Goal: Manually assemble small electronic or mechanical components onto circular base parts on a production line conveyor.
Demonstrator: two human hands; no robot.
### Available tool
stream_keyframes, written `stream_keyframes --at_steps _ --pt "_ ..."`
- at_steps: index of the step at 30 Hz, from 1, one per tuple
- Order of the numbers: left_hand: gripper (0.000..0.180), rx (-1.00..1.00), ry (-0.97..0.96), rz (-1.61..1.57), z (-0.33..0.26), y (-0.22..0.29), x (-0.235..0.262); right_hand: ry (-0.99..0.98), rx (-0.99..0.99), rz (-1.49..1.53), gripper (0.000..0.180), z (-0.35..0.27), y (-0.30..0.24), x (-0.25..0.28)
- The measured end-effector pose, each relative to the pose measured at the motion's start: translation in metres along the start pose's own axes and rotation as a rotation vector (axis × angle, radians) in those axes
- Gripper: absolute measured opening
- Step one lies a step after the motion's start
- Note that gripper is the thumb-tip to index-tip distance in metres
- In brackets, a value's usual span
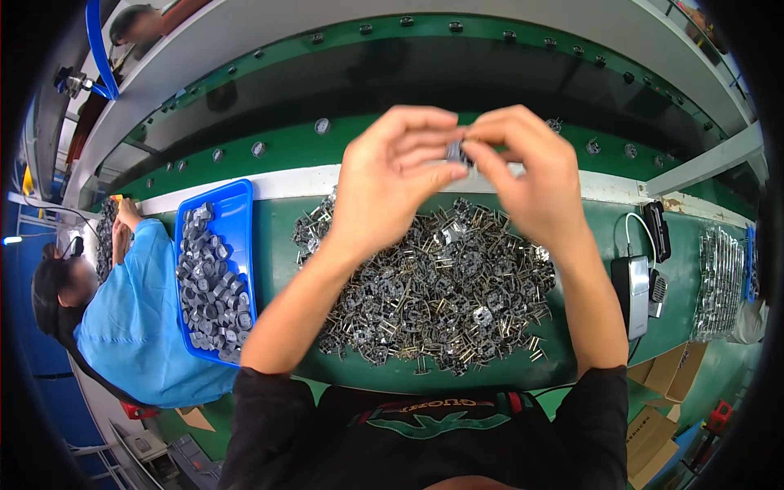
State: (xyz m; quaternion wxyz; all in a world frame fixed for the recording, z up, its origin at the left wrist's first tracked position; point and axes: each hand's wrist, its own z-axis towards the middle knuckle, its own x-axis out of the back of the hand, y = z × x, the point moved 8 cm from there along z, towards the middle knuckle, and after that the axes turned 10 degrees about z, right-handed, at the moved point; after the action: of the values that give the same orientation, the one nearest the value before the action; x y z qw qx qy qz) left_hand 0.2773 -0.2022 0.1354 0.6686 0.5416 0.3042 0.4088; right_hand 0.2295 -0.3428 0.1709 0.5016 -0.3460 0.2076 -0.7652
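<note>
Both hands are raised over a heap of small black parts with metal prongs [441, 286] on the green table. Between them is a small grey plastic part [456, 152], mostly covered by fingers. My left hand [384, 175] curls round its left side, with the thumb below and the fingers above. From the right, my right hand [531, 167] pinches it with thumb and fingertips, slightly blurred. Left of the heap, a blue tray [251, 269] holds many grey plastic caps [214, 286].
Beyond the table runs a green conveyor belt [286, 147] carrying spaced small round parts. To the right lie a power bank with a cable [630, 296] and a stack of clear plastic trays [717, 282]. A co-worker in a blue garment [151, 314] sits at the left.
</note>
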Motion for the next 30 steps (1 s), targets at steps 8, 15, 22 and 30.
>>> stream_keyframes --at_steps 8,15,22,30 --pt "0.058 -0.139 -0.21 1.045 0.084 -0.048 0.028 -0.131 -0.363 -0.197 0.016 0.001 0.128 0.0" --pt "0.061 0.024 -0.283 1.118 0.091 -0.107 0.086 -0.159 -0.303 -0.634 0.021 -0.03 0.131 0.024" --pt "0.045 0.09 -0.421 0.969 0.097 -0.131 0.07 -0.585 -0.956 -0.425 0.021 -0.076 0.084 0.016" --pt "0.042 0.103 -0.358 0.818 0.091 -0.136 0.066 -0.534 -0.87 -0.136 0.022 -0.082 0.094 0.025"
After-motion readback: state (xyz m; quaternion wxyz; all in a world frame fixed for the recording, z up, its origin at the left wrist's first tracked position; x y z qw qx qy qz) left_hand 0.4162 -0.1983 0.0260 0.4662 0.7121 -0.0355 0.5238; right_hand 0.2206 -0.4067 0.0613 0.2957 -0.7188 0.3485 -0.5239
